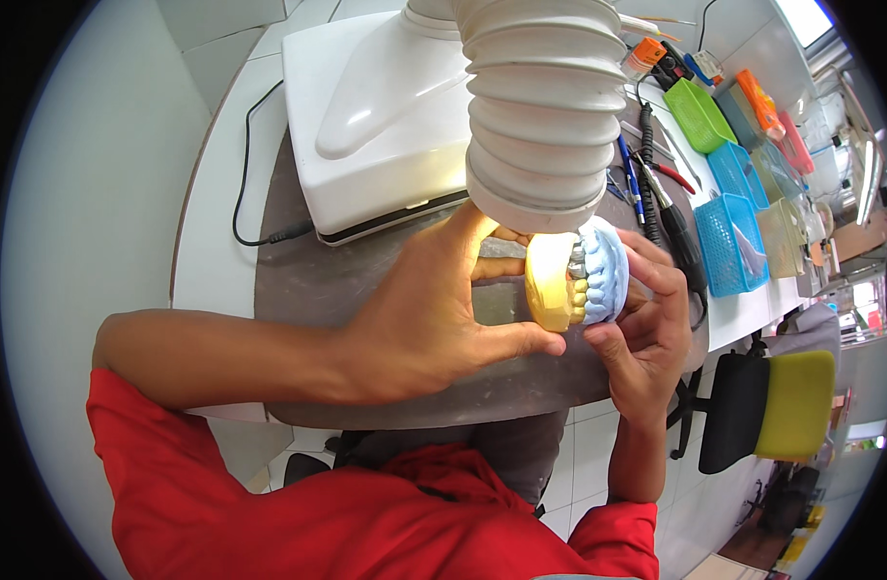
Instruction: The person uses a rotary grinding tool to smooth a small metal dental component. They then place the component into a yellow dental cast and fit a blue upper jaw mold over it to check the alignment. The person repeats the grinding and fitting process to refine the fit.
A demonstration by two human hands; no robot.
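Two dental casts meet teeth to teeth just below the mouth of a ribbed white hose. The yellow dental cast is on the left, and my left hand grips it with the thumb along its near edge and the fingers at its far side. On the right, the light blue dental cast rests in the fingers of my right hand. Silvery-grey teeth show between the two casts toward the far side. Part of the yellow cast's far edge is hidden by my fingers and the hose.
The ribbed hose hangs close above the casts. Behind my left hand stands a white box-shaped unit with a black cable. A handpiece, pens and hand tools lie right of the hose, beside green and blue baskets.
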